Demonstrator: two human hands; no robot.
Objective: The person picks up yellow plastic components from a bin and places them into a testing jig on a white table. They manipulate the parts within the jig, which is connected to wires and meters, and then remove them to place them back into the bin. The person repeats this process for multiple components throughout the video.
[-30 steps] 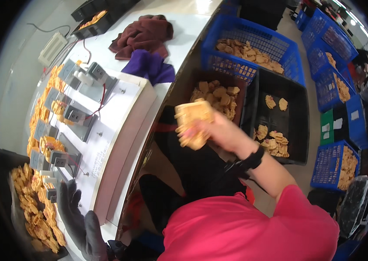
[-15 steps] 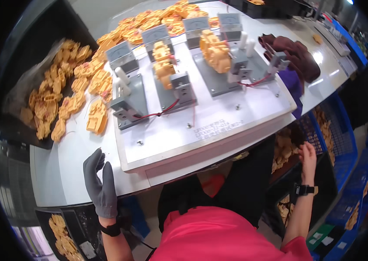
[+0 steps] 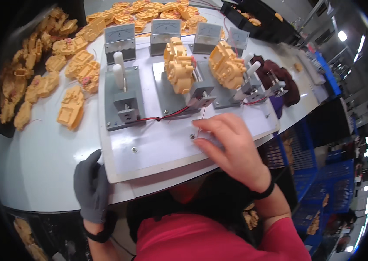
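Note:
My left hand (image 3: pixel 91 186), in a grey glove, rests flat on the front edge of the white table beside the white test board (image 3: pixel 158 145). My bare right hand (image 3: pixel 231 148) lies palm down on the board's near right part, fingers spread, holding nothing. On the board stand grey clamp fixtures (image 3: pixel 125 106) with white handles and red wires. Two yellow plastic toy parts (image 3: pixel 178 65) (image 3: pixel 226 65) sit in the middle and right fixtures. The left fixture holds nothing. Grey meter boxes (image 3: pixel 120 37) line the board's far edge.
Several loose yellow toy parts (image 3: pixel 71 111) lie on the table to the left and behind the board. Dark red cloths (image 3: pixel 280 82) lie at the right. Blue crates (image 3: pixel 312 195) with yellow parts stand below the table's right edge. A black tray (image 3: pixel 253 17) sits far right.
The view swung from the crates on the right back to the board. My right hand, which held a yellow part a second ago, came up from below the table and now lies bare on the board.

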